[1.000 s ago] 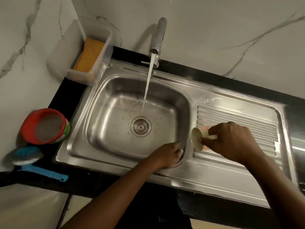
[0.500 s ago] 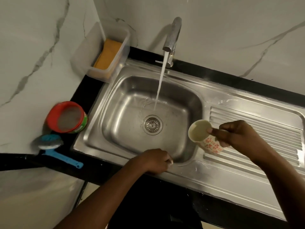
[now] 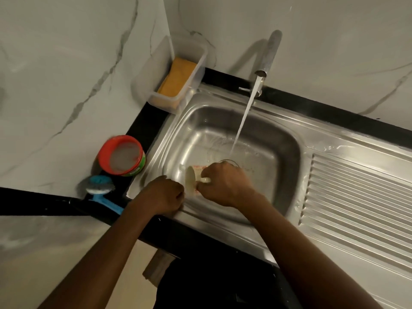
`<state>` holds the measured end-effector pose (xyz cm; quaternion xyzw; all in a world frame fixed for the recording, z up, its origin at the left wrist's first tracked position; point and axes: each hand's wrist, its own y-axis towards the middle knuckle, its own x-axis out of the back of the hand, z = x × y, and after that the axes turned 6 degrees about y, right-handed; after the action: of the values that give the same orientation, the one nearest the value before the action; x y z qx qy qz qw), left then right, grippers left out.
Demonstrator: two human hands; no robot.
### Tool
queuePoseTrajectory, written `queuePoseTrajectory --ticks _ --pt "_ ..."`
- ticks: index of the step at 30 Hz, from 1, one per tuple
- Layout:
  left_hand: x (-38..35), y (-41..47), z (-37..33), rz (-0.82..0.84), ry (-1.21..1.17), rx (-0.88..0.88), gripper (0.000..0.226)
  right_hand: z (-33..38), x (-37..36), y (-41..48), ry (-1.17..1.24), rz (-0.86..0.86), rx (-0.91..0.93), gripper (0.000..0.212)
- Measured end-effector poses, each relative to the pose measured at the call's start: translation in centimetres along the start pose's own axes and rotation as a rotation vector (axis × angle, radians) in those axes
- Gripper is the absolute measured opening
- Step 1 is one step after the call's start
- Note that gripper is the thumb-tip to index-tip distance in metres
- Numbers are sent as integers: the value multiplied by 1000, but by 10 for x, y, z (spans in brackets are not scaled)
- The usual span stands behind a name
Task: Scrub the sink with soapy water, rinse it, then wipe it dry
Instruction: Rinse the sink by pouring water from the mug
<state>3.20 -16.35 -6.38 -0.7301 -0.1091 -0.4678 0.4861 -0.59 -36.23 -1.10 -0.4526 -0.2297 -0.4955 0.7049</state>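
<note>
A small cream cup with a red pattern (image 3: 190, 179) is held by the right hand (image 3: 225, 186), whose fingers are curled tight round the cup's handle. The cup is tipped on its side, with the mouth turned left, and it sticks out from the left side of the grip, so it lies between the two hands and just beside the left one. It is held over the front-left part of the stainless steel sink basin (image 3: 278, 175), low inside it; contact with the basin floor cannot be told. The left hand (image 3: 162, 195) is closed into a fist with no object showing in it, and it is rested on the sink's front-left rim. A chrome tap (image 3: 268, 54) is seen at the back, and a stream of running water (image 3: 244, 117) is dropped from it onto the basin floor behind the right hand; the drain is mostly hidden by that hand. A ribbed steel drainboard (image 3: 356, 197) is joined to the basin on the right. On the black countertop (image 3: 142, 130) to the left a round red-rimmed tub of cloudy liquid (image 3: 122, 156) is placed, with a blue-handled scrub brush (image 3: 99, 186) just in front of it. In the back corner a clear plastic container (image 3: 197, 70) is stood, and an orange sponge (image 3: 176, 78) is kept inside.
</note>
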Motion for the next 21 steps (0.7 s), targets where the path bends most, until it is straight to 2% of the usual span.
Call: queuePoseTrajectory --ticks 2,5,8,12,15,16,18,21 --pt "-2 -3 5 -42 -8 -9 26 -9 2 -6 -52 79 9 35" --pt "-11 -1 5 -29 -106 -16 26 -40 17 -24 -126 88 -49 40" --pt "-15 7 -8 -57 -159 -67 27 -73 42 -42 -162 19 -140 47" --pt "-11 19 -28 -115 -259 -130 27 -95 58 -54 -179 -157 -267 42" --pt "-2 25 -37 -177 -313 -144 25 -102 60 -58 6 -350 -336 34" --pt "1 28 -39 -205 -316 -145 24 -103 59 -59 74 -396 -345 37" --pt "7 34 -41 -265 -332 -139 22 -104 57 -60 208 -450 -344 44" --pt "14 45 -40 -354 -420 -112 21 -102 53 -60 385 -498 -328 40"
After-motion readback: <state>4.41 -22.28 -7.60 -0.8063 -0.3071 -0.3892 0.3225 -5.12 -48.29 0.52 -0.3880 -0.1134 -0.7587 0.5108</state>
